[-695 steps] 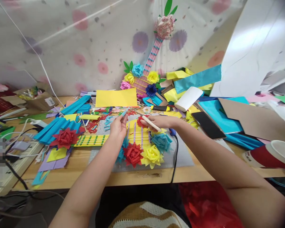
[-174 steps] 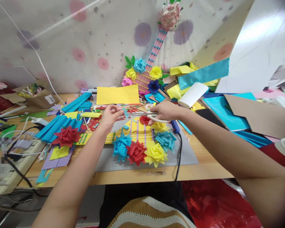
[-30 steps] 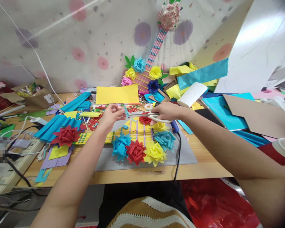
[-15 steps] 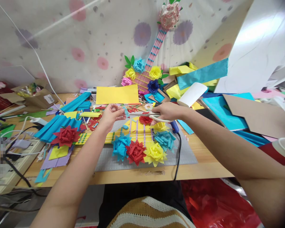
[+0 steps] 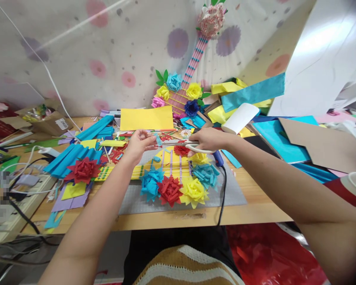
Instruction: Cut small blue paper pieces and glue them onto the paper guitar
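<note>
Pinched between the fingers of my left hand [image 5: 140, 145] is a small light-blue paper piece [image 5: 158, 139]. White-handled scissors [image 5: 199, 148] are gripped in my right hand [image 5: 205, 139], their blades pointing left at the blue piece. Whether the blades touch it I cannot tell. Below both hands lies a yellow paper guitar [image 5: 166, 162] with purple strips, on a grey cutting mat [image 5: 225, 194]. Around its body sit a blue flower [image 5: 152, 183], a red flower [image 5: 170, 190], a yellow flower [image 5: 194, 191] and a teal flower [image 5: 206, 175].
Behind stands a pink guitar [image 5: 192, 65] with flowers. A blue glue gun [image 5: 218, 158] with a black cable lies right of the yellow guitar. Left are a loose red flower [image 5: 83, 170] and a power strip [image 5: 32, 202]. A paper cup [image 5: 351, 188] stands at the right.
</note>
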